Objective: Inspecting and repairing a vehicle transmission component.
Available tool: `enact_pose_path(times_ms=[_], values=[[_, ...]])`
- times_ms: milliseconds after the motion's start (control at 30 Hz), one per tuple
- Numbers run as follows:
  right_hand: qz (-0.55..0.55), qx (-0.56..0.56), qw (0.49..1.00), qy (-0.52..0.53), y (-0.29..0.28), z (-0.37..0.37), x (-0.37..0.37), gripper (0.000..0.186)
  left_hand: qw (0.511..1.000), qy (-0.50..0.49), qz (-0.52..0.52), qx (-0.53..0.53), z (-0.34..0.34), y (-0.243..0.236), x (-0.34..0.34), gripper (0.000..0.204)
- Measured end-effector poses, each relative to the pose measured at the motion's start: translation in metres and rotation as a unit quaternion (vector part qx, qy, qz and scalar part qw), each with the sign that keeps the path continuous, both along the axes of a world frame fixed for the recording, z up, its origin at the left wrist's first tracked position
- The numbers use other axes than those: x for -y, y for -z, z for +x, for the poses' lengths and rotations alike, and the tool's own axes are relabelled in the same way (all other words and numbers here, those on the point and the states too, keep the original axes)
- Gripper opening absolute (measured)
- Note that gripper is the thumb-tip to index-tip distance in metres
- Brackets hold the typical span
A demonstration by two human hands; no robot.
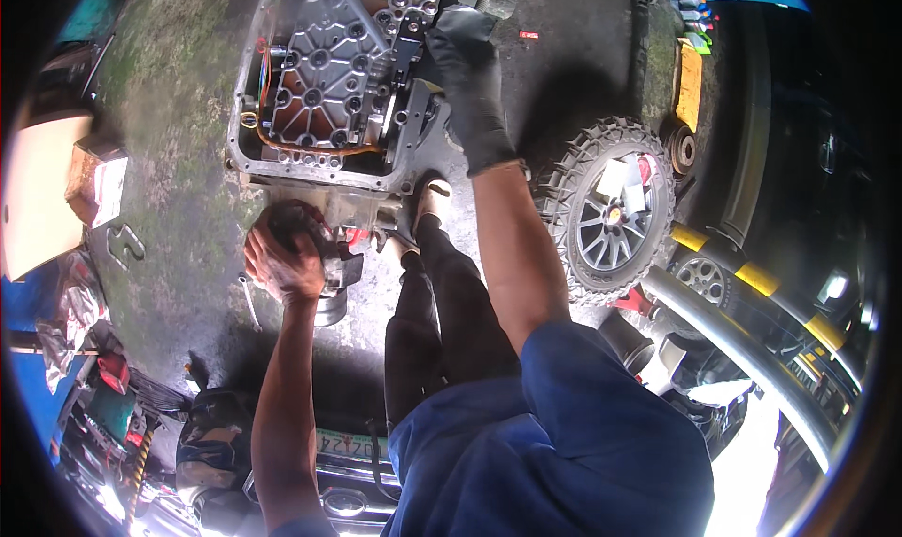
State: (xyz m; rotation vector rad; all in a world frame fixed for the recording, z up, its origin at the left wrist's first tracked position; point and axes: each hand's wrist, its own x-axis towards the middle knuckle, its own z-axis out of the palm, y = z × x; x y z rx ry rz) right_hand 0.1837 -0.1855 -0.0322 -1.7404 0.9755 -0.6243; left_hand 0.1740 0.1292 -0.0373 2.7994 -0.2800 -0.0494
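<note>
An open transmission (318, 175) stands in front of me, its pan side up. Inside its rim lies a grey ribbed valve body (324, 72) with bolts and an orange-brown wiring harness (315, 149). My left hand (282, 264) is bare and closed around a dark rounded part (299, 222) at the near end of the transmission; the kind of part is hard to make out. My right hand (467, 53), in a dark grey glove, is at the right edge of the casing, beside a black bracket (407, 44). Its fingertips are not clear.
A wheel with a knobby tire (611, 208) lies to the right, papers on it. A silver metal bar (742, 349) slants past it. A wrench (249, 302) is on the floor near my left hand. Cardboard boxes (94, 180) stand at left, a vehicle front (348, 499) behind me.
</note>
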Motion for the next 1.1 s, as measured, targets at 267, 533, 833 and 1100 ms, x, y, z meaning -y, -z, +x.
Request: enact_pose_path(times_ms=[267,533,833,1100], values=[[-0.216,-0.04,0.976,0.002,-0.019,0.008,-0.014,0.026,1.0,-0.019,0.017,-0.009,-0.001,0.001,-0.012,0.05],[-0.158,0.088,0.984,0.001,0.014,0.005,-0.015,0.039,1.0,-0.012,0.01,-0.017,0.001,0.002,-0.001,0.047],[-0.296,0.062,0.953,-0.025,0.021,0.002,-0.006,0.046,1.0,-0.003,0.005,-0.006,0.0,0.002,0.0,0.048],[-0.103,0.065,0.992,-0.038,0.005,0.005,-0.005,0.041,1.0,-0.001,-0.002,-0.009,0.002,-0.002,-0.001,0.048]])
